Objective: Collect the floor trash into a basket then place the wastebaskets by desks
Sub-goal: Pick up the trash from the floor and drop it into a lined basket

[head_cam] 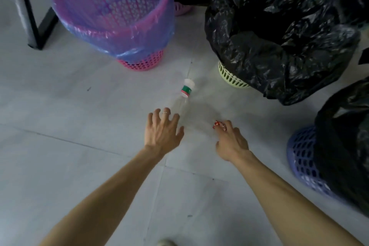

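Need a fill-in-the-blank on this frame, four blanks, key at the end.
1. The clear bottle lies on the ____.
2. The pink basket has a ____ liner.
3. The right hand pinches a small ____ scrap.
4. The left hand reaches toward the bottle with fingers ____.

Missing: floor; blue; red; spread

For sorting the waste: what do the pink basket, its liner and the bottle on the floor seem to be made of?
Pink basket: likely rigid plastic, moulded with holes. Liner: thin bluish translucent plastic film, wrinkled. Bottle: clear plastic, probably; the floor shows through it.
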Available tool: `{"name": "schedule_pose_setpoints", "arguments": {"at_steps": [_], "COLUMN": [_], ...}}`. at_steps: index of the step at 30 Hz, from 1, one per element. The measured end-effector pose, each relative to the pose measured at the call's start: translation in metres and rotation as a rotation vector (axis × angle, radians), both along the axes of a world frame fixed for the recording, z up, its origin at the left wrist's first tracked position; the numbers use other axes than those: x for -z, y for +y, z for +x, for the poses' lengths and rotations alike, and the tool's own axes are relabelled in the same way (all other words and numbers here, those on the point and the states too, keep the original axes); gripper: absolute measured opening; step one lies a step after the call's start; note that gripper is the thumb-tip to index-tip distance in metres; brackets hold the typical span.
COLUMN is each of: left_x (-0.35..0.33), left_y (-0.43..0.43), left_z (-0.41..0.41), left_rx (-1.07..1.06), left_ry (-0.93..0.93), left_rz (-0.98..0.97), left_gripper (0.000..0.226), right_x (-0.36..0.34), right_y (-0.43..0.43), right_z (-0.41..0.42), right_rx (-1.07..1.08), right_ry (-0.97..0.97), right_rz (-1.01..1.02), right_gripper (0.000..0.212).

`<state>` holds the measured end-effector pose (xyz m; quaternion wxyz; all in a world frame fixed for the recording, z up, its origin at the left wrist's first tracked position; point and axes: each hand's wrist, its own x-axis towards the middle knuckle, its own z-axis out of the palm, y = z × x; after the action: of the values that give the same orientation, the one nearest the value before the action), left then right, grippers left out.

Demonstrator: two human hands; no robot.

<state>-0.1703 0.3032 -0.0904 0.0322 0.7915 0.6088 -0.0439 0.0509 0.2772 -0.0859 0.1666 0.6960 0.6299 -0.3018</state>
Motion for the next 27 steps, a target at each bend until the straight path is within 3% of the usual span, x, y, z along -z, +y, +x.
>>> {"name": "schedule_pose_setpoints", "arguments": {"at_steps": [3,5,9,12,15,21,24,27], "left_x": [-0.012,-0.016,-0.022,-0.037,-0.077,-0.191,-0.249,-0.293], "left_y": [0.002,-0.013,-0.047,-0.079,-0.085,-0.043,-0.024,-0.004], "left_z": [0.000,-0.006,-0.025,-0.049,-0.061,-0.042,-0.006,0.042], "left_rx": [-0.034,-0.130,-0.367,-0.481,-0.549,-0.500,-0.506,-0.525], "left_ry": [-0.035,-0.102,-0.223,-0.220,-0.289,-0.466,-0.659,-0.895], "left_rz": [-0.115,-0.230,-0.500,-0.619,-0.579,-0.445,-0.306,-0.175], "left_gripper": [0.045,0.052,0.098,0.091,0.089,0.069,0.071,0.062], "right_x": [0.003,0.005,0.004,-0.015,-0.045,-0.167,-0.232,-0.287], "right_y": [-0.011,-0.017,-0.023,-0.022,-0.017,0.013,0.023,0.029], "right_z": [0.009,0.007,-0.001,-0.018,-0.035,-0.034,-0.002,0.048], "right_rx": [-0.003,-0.096,-0.184,-0.226,-0.293,-0.210,-0.167,0.055], "right_ry": [-0.042,-0.101,-0.119,-0.051,0.107,0.389,0.508,0.786], "right_rz": [0.039,0.053,0.036,-0.040,-0.049,0.102,0.237,0.326], "right_gripper": [0.059,0.045,0.025,0.031,0.018,0.032,0.033,0.034]}}
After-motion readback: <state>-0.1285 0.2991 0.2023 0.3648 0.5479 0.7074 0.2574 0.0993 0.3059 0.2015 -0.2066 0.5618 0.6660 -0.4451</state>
